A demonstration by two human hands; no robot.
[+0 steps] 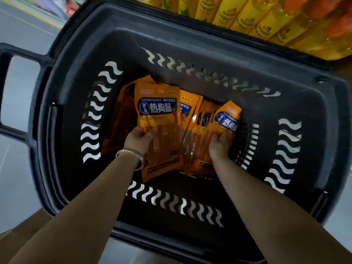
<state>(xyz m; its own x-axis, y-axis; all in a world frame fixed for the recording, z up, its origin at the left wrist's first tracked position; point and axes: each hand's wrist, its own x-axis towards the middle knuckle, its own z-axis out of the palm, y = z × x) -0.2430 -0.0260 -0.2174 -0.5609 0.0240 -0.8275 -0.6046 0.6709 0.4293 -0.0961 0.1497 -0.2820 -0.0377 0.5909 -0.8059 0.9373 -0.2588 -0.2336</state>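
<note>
Both my arms reach down into a dark plastic shopping basket. Several orange snack packets with blue labels lie on its floor. My left hand, a bracelet on its wrist, grips the lower part of the big front packet. My right hand holds the lower end of a tilted packet at the right of the pile. More packets overlap between the two, and one lies partly hidden at the left.
The basket has wavy slots in its walls and a long handle sticking out at the left. A shelf row of yellow bottles stands behind it. Grey floor shows at the left.
</note>
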